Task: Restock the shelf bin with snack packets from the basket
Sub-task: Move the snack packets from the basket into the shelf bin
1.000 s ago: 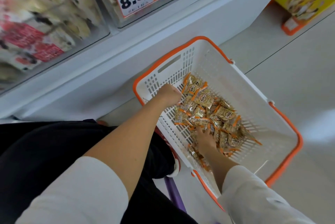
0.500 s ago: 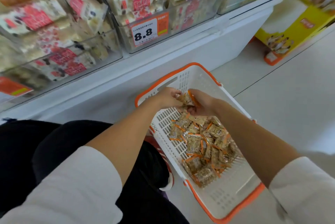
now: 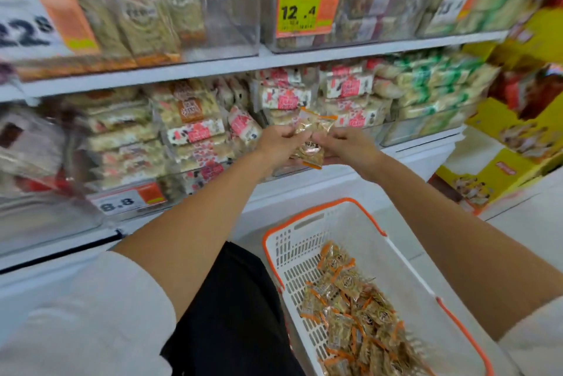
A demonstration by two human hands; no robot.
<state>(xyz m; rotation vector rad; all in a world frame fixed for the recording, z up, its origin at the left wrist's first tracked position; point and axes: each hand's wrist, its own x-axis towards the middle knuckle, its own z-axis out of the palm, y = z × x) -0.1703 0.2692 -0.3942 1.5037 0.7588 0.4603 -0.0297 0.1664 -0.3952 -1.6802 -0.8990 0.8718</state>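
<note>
My left hand (image 3: 278,144) and my right hand (image 3: 350,147) are raised together in front of the lower shelf, both gripping a small bunch of tan snack packets with orange ends (image 3: 310,139). The white basket with an orange rim (image 3: 307,214) sits on the floor below, at lower right. Several more of the same packets (image 3: 356,311) lie in a heap on its bottom. The clear shelf bins (image 3: 426,129) behind my hands hold stacked wrapped snacks; the view is blurred.
An upper shelf carries clear bins with price tags 12.4 (image 3: 300,11) and 22.8 (image 3: 26,31). A tag reading 8.8 (image 3: 122,200) marks the lower left bin. Yellow cartons (image 3: 499,162) stand on the floor at right. My dark-clad knee (image 3: 231,314) is beside the basket.
Both hands left the basket, closed on a bunch of packets and rose together up to the lower shelf. The view tilted up from the basket to the shelves.
</note>
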